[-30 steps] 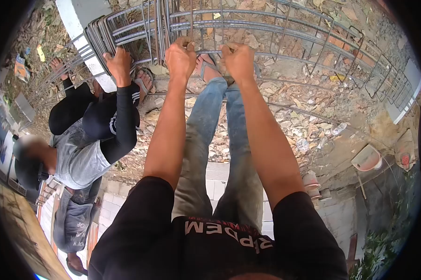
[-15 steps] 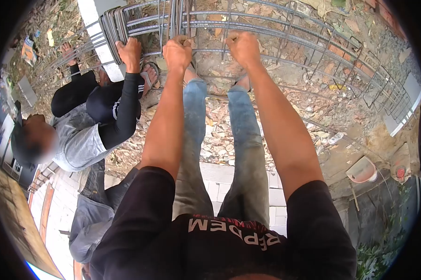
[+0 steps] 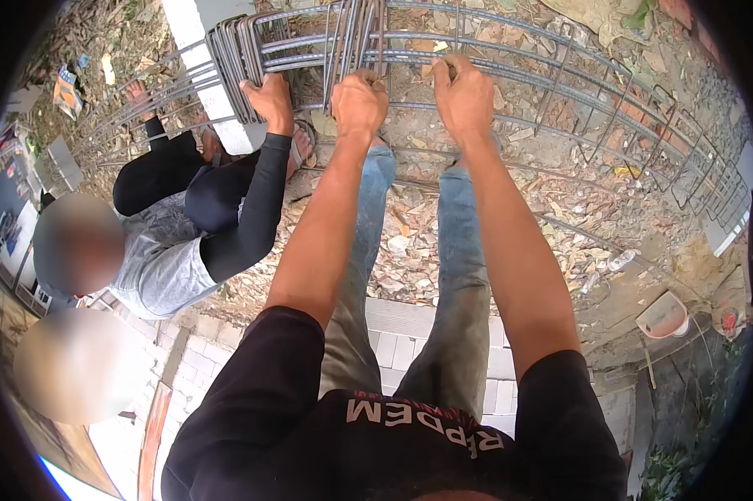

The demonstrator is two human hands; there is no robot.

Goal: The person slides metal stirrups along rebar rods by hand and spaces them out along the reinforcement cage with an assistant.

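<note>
My left hand [image 3: 360, 102] is closed around the near ends of a cluster of thin steel stirrups [image 3: 349, 37] that hang on the long ribbed rebars [image 3: 510, 52]. To its right, my right hand [image 3: 463, 93] is closed at the near side of the same rebars. Its fingers pinch a single stirrup [image 3: 458, 25], though the grip itself is partly hidden. At my left, a co-worker's hand [image 3: 269, 102] rests at a second, tightly packed bundle of stirrups [image 3: 236, 71].
A crouching co-worker in a grey shirt [image 3: 172, 263] is at the left, beside a pale concrete beam [image 3: 194, 50]. More stirrups [image 3: 710, 188] are spread along the rebars at right. Dry leaves and rubble cover the ground. A dustpan-like scoop [image 3: 663, 315] lies at right.
The view has swung, so the rebars and both hands appear further right in it. My hands keep their closed grips. The co-worker's hand stays beside the packed bundle.
</note>
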